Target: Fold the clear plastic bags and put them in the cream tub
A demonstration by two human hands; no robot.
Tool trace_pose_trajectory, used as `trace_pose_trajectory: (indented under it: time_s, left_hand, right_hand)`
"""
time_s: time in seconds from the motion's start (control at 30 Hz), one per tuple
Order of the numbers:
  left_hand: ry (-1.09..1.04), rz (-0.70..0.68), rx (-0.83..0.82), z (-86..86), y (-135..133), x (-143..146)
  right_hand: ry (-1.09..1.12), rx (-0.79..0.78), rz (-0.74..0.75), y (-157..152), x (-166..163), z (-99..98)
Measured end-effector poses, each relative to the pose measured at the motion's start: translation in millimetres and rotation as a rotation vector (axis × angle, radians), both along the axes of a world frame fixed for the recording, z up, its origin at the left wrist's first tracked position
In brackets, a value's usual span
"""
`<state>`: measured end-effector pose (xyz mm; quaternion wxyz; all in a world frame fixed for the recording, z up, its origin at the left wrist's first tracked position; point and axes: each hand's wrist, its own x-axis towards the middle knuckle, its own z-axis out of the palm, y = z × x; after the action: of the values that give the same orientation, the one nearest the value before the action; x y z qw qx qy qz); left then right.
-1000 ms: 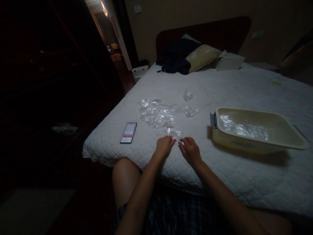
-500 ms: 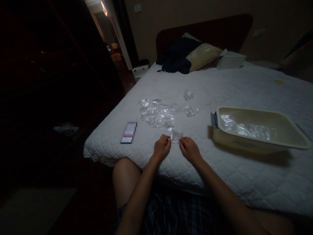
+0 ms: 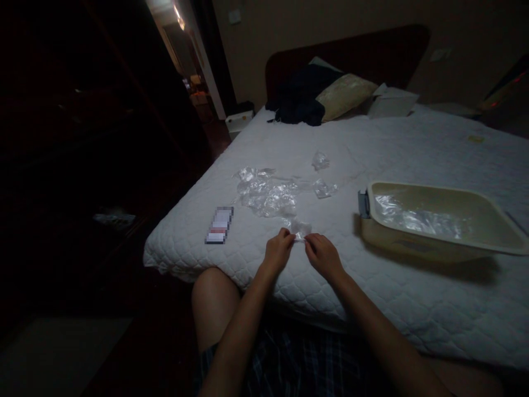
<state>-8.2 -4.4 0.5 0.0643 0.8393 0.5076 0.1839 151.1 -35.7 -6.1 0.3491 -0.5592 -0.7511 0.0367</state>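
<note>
A small clear plastic bag (image 3: 301,227) lies near the front edge of the bed, pinched at its near edge by both hands. My left hand (image 3: 280,248) closes thumb and fingers on its left corner. On the right corner, my right hand (image 3: 323,253) has a similar pinch. The two hands are close together, fingertips a short gap apart. Just beyond them spreads a crumpled heap of clear plastic bags (image 3: 268,196). Two more crumpled bags lie apart from it, one bag (image 3: 324,188) to the right and another bag (image 3: 320,160) farther back.
A beige plastic bin (image 3: 421,245) holding clear plastic stands at the right on the white quilted bed (image 3: 372,309). To the left lies a phone (image 3: 219,225). Dark cloth (image 3: 301,94), a pillow (image 3: 347,98) and a white box (image 3: 392,103) sit by the headboard (image 3: 397,47).
My left hand has moved slightly right, nearer my right hand. The near edge of the bag is now bunched between them. The whole view has shifted a little.
</note>
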Motion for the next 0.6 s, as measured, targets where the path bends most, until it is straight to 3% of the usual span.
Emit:
trace_pose_trajectory:
  time_s: [0.17, 0.37, 0.6]
  left_hand:
    - [-0.049, 0.029, 0.002, 0.9, -4.8, -0.3]
    - [-0.339, -0.042, 0.0, 9.6, -13.6, -3.9]
    - [-0.585, -0.06, -0.201, 11.9, -22.7, -4.5]
  right_hand:
    - [0.034, 0.04, 0.025, -1.5, 0.8, -3.5]
    - [0.094, 0.146, 0.041, -3.5, 4.0, -4.4]
    - [0.279, 0.071, 0.017, -6.8, 5.5, 0.1]
